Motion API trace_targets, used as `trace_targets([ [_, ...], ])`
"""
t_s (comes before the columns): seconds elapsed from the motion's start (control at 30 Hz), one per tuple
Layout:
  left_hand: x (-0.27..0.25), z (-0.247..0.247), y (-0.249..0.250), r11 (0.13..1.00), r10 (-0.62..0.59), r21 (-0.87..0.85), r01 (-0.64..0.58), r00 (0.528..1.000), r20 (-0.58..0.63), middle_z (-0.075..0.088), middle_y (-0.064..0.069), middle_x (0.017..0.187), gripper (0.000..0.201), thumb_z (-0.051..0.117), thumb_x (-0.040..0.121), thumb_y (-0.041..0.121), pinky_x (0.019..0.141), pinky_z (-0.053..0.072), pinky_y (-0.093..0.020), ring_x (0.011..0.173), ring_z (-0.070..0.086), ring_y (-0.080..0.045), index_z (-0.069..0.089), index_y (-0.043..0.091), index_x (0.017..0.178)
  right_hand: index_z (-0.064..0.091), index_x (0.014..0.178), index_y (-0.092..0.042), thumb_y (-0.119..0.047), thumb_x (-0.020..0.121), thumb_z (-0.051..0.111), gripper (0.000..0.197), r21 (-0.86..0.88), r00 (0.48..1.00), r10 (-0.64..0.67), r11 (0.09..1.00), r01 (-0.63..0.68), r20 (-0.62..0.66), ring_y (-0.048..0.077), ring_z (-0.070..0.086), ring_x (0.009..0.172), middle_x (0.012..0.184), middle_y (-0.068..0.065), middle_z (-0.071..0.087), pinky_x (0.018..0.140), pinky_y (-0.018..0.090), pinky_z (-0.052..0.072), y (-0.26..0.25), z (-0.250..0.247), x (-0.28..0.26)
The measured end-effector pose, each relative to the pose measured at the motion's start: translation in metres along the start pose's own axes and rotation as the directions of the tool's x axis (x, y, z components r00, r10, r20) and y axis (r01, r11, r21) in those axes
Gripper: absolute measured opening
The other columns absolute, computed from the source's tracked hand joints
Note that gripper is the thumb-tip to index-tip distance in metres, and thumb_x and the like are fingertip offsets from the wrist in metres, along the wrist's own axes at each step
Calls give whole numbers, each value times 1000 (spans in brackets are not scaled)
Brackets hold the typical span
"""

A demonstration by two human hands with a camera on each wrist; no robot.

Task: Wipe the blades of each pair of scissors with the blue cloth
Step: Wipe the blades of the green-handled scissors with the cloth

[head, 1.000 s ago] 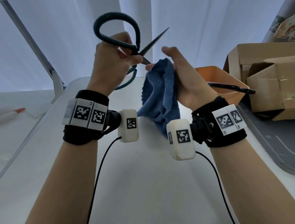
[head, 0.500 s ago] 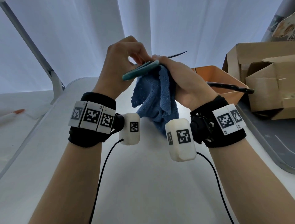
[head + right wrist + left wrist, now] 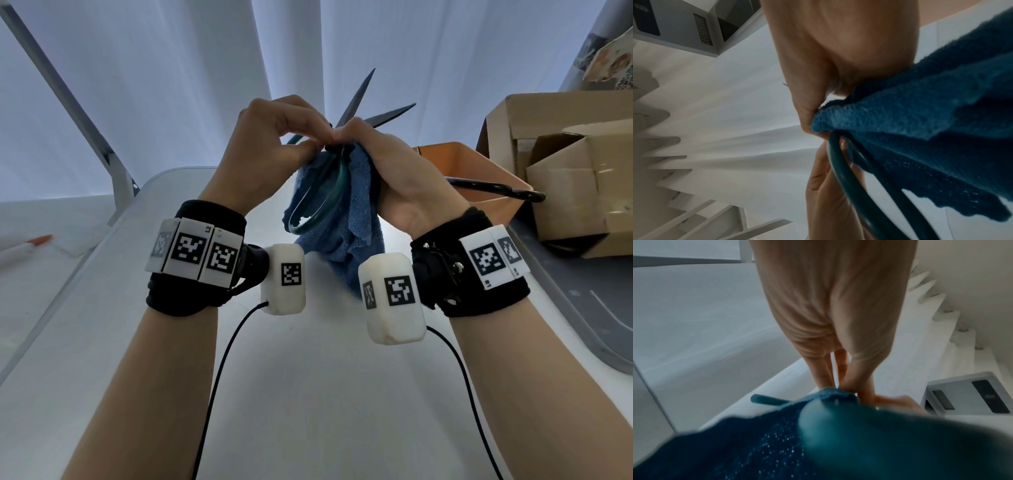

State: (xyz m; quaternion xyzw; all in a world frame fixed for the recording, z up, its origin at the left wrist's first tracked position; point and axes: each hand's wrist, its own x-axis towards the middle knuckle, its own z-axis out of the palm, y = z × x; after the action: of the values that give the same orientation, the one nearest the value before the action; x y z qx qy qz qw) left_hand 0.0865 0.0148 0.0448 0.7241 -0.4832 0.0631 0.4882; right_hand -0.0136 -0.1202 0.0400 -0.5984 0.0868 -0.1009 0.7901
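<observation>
The left hand [image 3: 270, 144] is curling its fingers and pinching the teal-handled scissors [image 3: 320, 192] near the pivot, so this grip is clenched on the scissors, raised above the white bench [image 3: 308, 377]. The two dark blades [image 3: 376, 106] are standing apart in a V, pointing up and away from the person. One teal loop handle is hanging down toward the wrists, lying against the blue cloth [image 3: 346, 240].

The right hand [image 3: 397, 171] is meeting the left hand at the fingertips, its grip pinching the top of the blue cloth right at the base of the blades. The rest of the cloth is draping down between the two wrists. In the right wrist view the thumb and fingers [image 3: 807, 113] are squeezing a fold of the cloth [image 3: 920, 121], with the teal handle [image 3: 846, 178] curving just below it. In the left wrist view the left hand's fingers [image 3: 824, 373] are pressing together at the cloth's edge [image 3: 756, 443]; the close, blurred teal mass [image 3: 879, 434] is filling the lower frame.

To the right, an orange bin [image 3: 479, 171] is sitting on the bench beside cardboard boxes [image 3: 575, 178]. A pair of black-handled scissors [image 3: 496, 192] is lying across the bin's rim, its handle sticking out over the right edge. What else the bin is holding cannot be told.
</observation>
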Motion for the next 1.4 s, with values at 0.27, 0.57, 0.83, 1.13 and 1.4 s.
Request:
trace_targets([
  [0.27, 0, 4, -7, 958, -287, -1, 288, 954, -92, 73, -10, 87, 22, 71, 92, 26, 69, 63, -33, 74, 74, -20, 68, 4, 95, 58, 93, -4, -7, 93, 57, 3, 20, 992, 7, 1000, -5, -125, 23, 60, 72, 79, 12, 61, 76, 35, 53, 3, -1, 4],
  [0.57, 3, 13, -4, 912, -409, -99, 399, 905, -119, 65, 2, 87, 28, 54, 100, 43, 65, 48, -21, 72, 57, -7, 72, 20, 101, 62, 118, 8, -1, 96, 55, 25, 79, 994, -54, 995, 61, -90, 27, 61, 90, 102, 20, 62, 90, 38, 57, 6, 8, 3],
  [0.83, 4, 7, 11, 802, -482, -447, 395, 871, -95, 71, -6, 100, 31, 64, 98, 23, 65, 53, -19, 72, 63, -7, 63, 2, 120, 59, 123, 8, 1, 99, 52, 27, 103, 995, -97, 990, 93, 32, 32, 63, 98, 109, 22, 65, 90, 38, 59, 4, 9, 2],
  [1.13, 4, 6, 7, 786, -549, -442, 433, 817, -175, 70, -15, 109, 36, 60, 99, 19, 64, 57, -20, 79, 68, -13, 52, -2, 128, 54, 125, 16, 7, 87, 48, 40, 79, 999, -7, 997, 5, 32, 34, 58, 105, 117, 30, 59, 106, 47, 48, 7, 0, 8],
  [1.4, 2, -5, 5, 722, -586, -571, 392, 784, -203, 66, -13, 102, 38, 55, 102, 16, 69, 61, -33, 82, 68, -17, 47, -6, 133, 40, 145, -5, 13, 84, 43, 64, -255, 989, 72, 961, -103, -126, 26, 52, 123, 133, 17, 52, 109, 44, 46, 17, -11, 15],
])
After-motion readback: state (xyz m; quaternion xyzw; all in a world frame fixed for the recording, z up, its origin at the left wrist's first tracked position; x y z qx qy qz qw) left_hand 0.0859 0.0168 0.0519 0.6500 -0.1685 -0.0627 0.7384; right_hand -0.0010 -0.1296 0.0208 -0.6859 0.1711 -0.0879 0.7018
